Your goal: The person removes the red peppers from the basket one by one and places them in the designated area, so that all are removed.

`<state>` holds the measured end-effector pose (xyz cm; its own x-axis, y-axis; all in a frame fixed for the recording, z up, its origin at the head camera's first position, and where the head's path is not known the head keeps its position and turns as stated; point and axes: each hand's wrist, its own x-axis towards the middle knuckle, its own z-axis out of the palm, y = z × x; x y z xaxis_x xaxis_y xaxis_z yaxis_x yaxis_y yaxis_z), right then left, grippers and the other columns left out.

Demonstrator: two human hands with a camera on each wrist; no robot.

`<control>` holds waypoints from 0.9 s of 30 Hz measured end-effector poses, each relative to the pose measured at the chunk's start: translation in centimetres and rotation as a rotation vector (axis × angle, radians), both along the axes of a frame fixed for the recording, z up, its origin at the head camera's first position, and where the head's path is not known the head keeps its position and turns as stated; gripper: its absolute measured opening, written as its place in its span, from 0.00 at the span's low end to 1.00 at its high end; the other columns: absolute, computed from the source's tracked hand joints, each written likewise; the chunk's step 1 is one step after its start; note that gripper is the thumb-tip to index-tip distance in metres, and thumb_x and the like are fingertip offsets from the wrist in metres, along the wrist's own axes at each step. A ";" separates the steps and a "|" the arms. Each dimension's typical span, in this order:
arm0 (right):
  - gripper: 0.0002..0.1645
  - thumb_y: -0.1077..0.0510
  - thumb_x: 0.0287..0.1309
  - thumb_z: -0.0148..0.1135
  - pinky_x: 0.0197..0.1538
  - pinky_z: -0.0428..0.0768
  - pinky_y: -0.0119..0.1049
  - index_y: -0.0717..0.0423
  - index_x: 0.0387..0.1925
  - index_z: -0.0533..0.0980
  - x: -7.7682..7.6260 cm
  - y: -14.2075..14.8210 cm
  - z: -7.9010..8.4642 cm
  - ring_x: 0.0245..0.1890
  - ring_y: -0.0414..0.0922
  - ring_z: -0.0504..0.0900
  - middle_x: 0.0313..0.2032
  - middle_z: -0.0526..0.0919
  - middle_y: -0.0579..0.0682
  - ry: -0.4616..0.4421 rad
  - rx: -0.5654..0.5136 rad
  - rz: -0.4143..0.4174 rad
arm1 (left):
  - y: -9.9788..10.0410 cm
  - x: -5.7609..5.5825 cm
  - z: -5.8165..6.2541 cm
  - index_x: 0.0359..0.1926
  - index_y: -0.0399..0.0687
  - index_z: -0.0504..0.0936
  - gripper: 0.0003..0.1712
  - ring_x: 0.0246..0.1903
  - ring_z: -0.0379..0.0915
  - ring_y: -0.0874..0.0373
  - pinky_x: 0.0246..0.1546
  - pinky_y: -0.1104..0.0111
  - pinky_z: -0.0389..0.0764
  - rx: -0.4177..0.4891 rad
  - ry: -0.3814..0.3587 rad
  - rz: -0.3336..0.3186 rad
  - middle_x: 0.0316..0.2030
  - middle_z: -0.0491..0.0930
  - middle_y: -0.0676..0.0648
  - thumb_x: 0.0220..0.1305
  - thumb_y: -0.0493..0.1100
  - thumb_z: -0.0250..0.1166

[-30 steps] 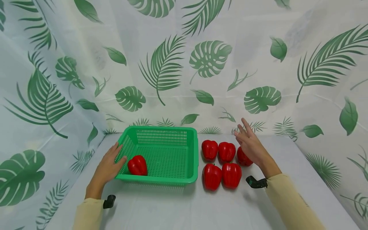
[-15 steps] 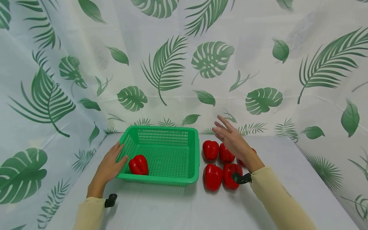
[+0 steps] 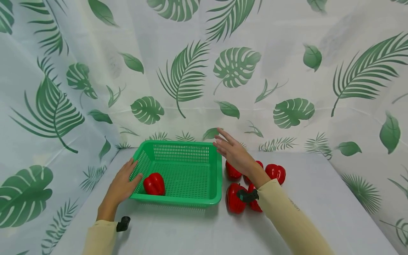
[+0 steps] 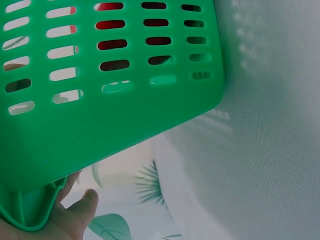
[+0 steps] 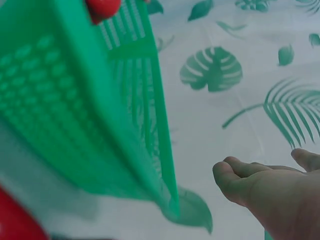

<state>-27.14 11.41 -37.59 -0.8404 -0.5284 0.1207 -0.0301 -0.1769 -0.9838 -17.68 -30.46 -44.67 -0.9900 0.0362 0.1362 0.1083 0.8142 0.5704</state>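
A green plastic basket [image 3: 178,200] stands on the table with a red bell pepper [image 3: 154,184] in its front left corner. My left hand [image 3: 122,182] rests at the basket's left rim, thumb spread towards the inside; the left wrist view shows it beside the rim [image 4: 35,205]. Over the basket's right rim, my right hand [image 3: 237,156] is raised with its fingers extended and nothing in it. Below that hand and forearm are several more red bell peppers [image 3: 235,203], partly covered by them. One pepper [image 3: 275,173] shows at the right end of the back row.
The table has a white cover [image 3: 178,233]. Behind it and on the left hangs a white sheet [image 3: 191,124] printed with green leaves. A black wrist camera [image 3: 122,224] is strapped to the left wrist, another [image 3: 248,195] to the right.
My right hand has moved left from over the peppers to the basket's right rim, uncovering the rightmost pepper. The left hand, the basket and the pepper inside have stayed in place.
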 end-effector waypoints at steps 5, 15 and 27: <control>0.41 0.54 0.84 0.49 0.82 0.53 0.54 0.47 0.88 0.46 0.0 -2.1 0.0 0.83 0.61 0.51 0.85 0.48 0.57 -0.002 0.006 0.049 | 0.0 0.1 -0.2 0.81 0.29 0.57 0.39 0.80 0.41 0.26 0.73 0.27 0.49 0.009 0.006 0.001 0.83 0.47 0.28 0.83 0.49 0.55; 0.40 0.50 0.82 0.54 0.81 0.57 0.55 0.41 0.87 0.52 -0.1 -5.6 -0.1 0.82 0.54 0.55 0.84 0.53 0.53 0.041 0.139 0.097 | 0.1 0.3 -0.8 0.81 0.29 0.57 0.38 0.80 0.41 0.26 0.73 0.27 0.49 0.011 0.009 0.006 0.82 0.48 0.28 0.83 0.47 0.55; 0.39 0.50 0.82 0.57 0.81 0.58 0.53 0.40 0.86 0.56 -0.8 -9.0 -0.1 0.82 0.52 0.56 0.83 0.55 0.50 0.027 0.144 0.161 | -0.3 -0.3 -0.4 0.82 0.29 0.57 0.39 0.80 0.40 0.27 0.74 0.29 0.48 0.010 0.018 -0.011 0.83 0.47 0.29 0.84 0.50 0.54</control>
<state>-27.98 2.40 -37.68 -0.7414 -0.6687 0.0558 -0.0396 -0.0394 -0.9984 -17.94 -30.81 -45.03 -0.9869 0.0454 0.1546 0.1275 0.8070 0.5767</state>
